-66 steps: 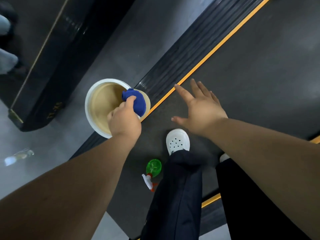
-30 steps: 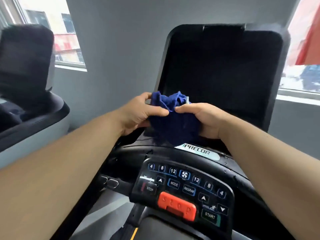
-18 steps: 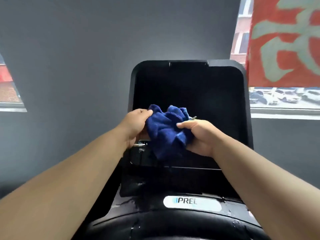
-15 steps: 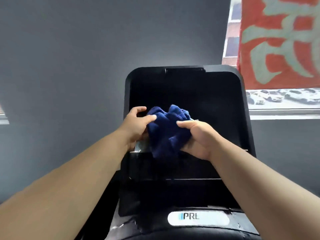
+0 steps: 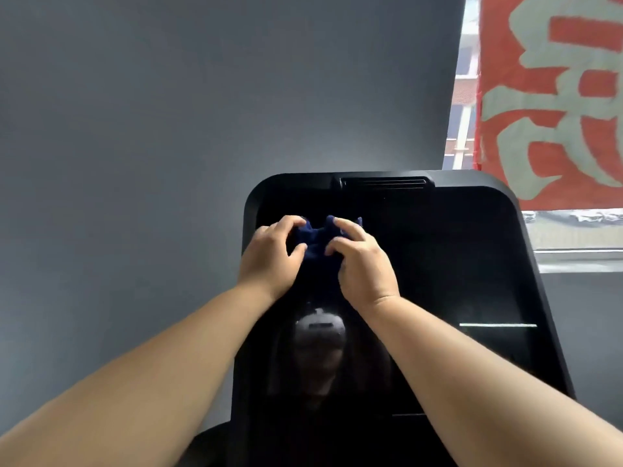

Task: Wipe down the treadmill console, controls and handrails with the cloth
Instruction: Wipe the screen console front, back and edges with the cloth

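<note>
1. The fingers (image 5: 287,222) of the left hand (image 5: 269,256) are curled, with thumb and forefinger pinching the cloth (image 5: 315,242). The right hand (image 5: 365,264) mirrors it, fingers bent over the same bundle and gripping it from the other side.
2. The cloth sits bunched between the two hands, held up at the upper left part of the console (image 5: 438,264) screen. From my end I can't tell whether it presses on the panel or hangs just off it.
3. Progress, as I judge it: the wipe looks to be at its start. The cloth is near the top of the screen, and I see no damp streaks on the panel. The controls and handrails are outside my view, so I can't say what state they are in and I count them as left to do.
4. Cloth: dark blue, thick and plush, soft enough to crumple into lobes that poke up between the fingertips.
5. Console: a tall black slab with rounded top corners, glossy as a mirror. It gives back a dim reflection (image 5: 320,345) of the wearer and a thin bright line at right. A ribbed vent slot (image 5: 382,182) runs along its top edge.
6. Beyond: a flat matte grey wall (image 5: 202,96), and at right a window (image 5: 573,230) with a red banner (image 5: 556,96) bearing pale characters.
</note>
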A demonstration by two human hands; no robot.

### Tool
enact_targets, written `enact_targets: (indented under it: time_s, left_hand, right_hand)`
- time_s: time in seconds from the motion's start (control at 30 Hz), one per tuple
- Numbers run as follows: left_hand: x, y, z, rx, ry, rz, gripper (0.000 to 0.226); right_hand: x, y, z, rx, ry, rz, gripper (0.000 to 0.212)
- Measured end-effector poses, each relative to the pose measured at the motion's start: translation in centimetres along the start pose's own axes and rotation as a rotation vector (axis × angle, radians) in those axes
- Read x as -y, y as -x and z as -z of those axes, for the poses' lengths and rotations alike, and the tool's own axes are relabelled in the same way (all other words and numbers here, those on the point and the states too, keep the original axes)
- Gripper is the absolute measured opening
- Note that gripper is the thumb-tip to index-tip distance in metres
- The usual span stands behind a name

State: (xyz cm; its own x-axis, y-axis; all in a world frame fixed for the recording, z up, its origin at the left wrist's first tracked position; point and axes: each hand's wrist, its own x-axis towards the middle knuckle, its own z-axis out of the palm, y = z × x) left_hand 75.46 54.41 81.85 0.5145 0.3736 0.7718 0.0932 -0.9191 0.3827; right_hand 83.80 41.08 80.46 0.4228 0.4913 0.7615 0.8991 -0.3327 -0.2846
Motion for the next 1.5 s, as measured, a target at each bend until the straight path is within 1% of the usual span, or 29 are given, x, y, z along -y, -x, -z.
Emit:
enact_targets:
  time_s: [0.07,0.1,0.13,0.2,0.23,0.27,0.33,0.43,0.53,0.6,0.63,0.67,0.7,0.77,0.83,0.9,0.93,1.0,1.07,1.13,1.23,1.3,1.33,1.37,1.43,1.5]
  left_hand:
    - [1.8,-1.0,-0.5,-0.119,-0.118,-0.143,0.033]
    - [2.7,-1.5,-0.7,-0.140,-0.167,-0.152,0.037]
    - [3.6,-2.0,-0.9,-0.116,-0.212,-0.114,0.043]
    - [5.5,-2.4,-1.8,0.023,-0.274,0.014,0.056]
    - [6.3,-2.4,-2.3,0.080,-0.238,0.055,0.061]
    - [7.0,-2.4,-2.8,0.095,-0.159,0.068,0.063]
    - [7.8,-2.5,-3.4,0.032,0.035,0.059,0.062]
    - [8.1,-2.4,-3.3,-0.059,0.194,0.082,0.058]
    - [8.2,-1.9,-3.2,-0.050,0.369,0.159,0.063]
    - [8.6,-1.5,-3.1,-0.034,0.482,0.114,0.070]
    - [8.9,-1.4,-3.1,-0.027,0.504,0.103,0.073]
    - [9.0,-1.4,-3.1,-0.028,0.509,0.103,0.074]
    - [9.1,-1.5,-3.1,-0.032,0.506,0.111,0.075]
    - [8.8,-1.4,-2.9,-0.044,0.504,0.134,0.076]
    - [8.4,-1.4,-2.6,-0.041,0.504,0.144,0.076]
    - [8.4,-1.3,-2.6,-0.032,0.498,0.150,0.075]
    - [8.4,-1.0,-2.6,-0.030,0.497,0.149,0.075]
    - [8.5,-1.0,-2.7,-0.029,0.519,0.111,0.074]
    - [8.5,-1.1,-2.8,-0.033,0.516,0.104,0.073]
    - [8.4,-1.2,-2.7,-0.033,0.486,0.112,0.073]
    - [8.3,-1.1,-2.6,-0.060,0.402,0.127,0.071]
    - [8.3,-1.1,-2.7,-0.062,0.366,0.121,0.069]
    - [8.4,-1.1,-2.8,-0.059,0.360,0.115,0.068]
    - [8.4,-1.1,-2.9,-0.055,0.356,0.106,0.067]
    - [8.3,-1.0,-2.9,-0.053,0.333,0.087,0.065]
    - [8.4,-1.0,-3.0,-0.067,0.312,0.077,0.064]
  right_hand:
    - [-1.6,0.4,-2.6,0.134,0.121,0.062,0.036]
    - [-2.0,0.9,-3.6,0.179,0.191,0.090,0.044]
    - [-2.4,1.3,-4.4,0.196,0.257,0.112,0.050]
    - [-2.6,1.6,-5.6,0.190,0.351,0.146,0.053]
    - [-2.4,1.1,-5.8,0.177,0.392,0.169,0.053]
    - [-2.2,0.2,-6.2,0.153,0.424,0.193,0.051]
    - [-1.3,-2.0,-6.8,0.118,0.434,0.201,0.052]
    - [0.3,-2.4,-7.6,0.093,0.315,0.249,0.054]
    - [-0.7,-0.1,-7.3,0.080,0.261,0.307,0.044]
    - [-1.9,-0.8,-6.6,-0.010,0.280,0.222,0.034]
    - [-2.0,-1.8,-6.4,-0.056,0.296,0.150,0.032]
    - [-1.9,-3.1,-6.6,-0.077,0.303,0.095,0.036]
    - [-1.2,-4.3,-7.1,-0.060,0.304,0.079,0.043]
    - [0.8,-5.1,-8.6,0.005,0.307,0.176,0.055]
    - [1.6,-4.7,-9.2,0.066,0.316,0.291,0.057]
    - [0.4,-4.4,-8.5,0.102,0.313,0.329,0.053]
    - [-0.5,-4.3,-7.9,0.086,0.330,0.325,0.049]
    - [-1.8,-4.8,-6.8,-0.023,0.386,0.231,0.046]
    - [-1.4,-5.4,-6.8,-0.034,0.391,0.106,0.056]
    - [0.5,-5.5,-8.3,0.012,0.352,0.071,0.066]
    - [2.4,-5.5,-9.3,0.132,0.315,0.208,0.068]
    - [0.8,-5.5,-7.9,0.187,0.321,0.294,0.066]
    - [-0.5,-5.2,-7.0,0.173,0.348,0.319,0.064]
    - [-2.0,-4.8,-6.1,0.123,0.386,0.308,0.062]
    - [-3.9,-4.3,-4.7,-0.021,0.394,0.184,0.055]
    - [-2.9,-4.4,-5.4,-0.120,0.345,0.018,0.047]
